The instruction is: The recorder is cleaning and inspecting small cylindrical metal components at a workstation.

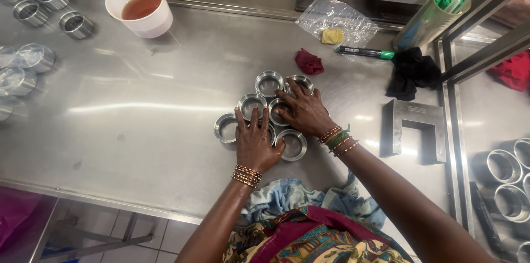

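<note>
Both hands are flat, fingers spread, on the cluster of metal rings (269, 83). Left hand (255, 144) beside right hand (305, 112), gripping nothing, on the steel desk (143, 130).

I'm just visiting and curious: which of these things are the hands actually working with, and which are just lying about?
In hand:
left hand and right hand on the cluster of metal rings

Lying about:
cup of brown liquid
green marker
red cloth
plastic bag
metal bracket
</note>
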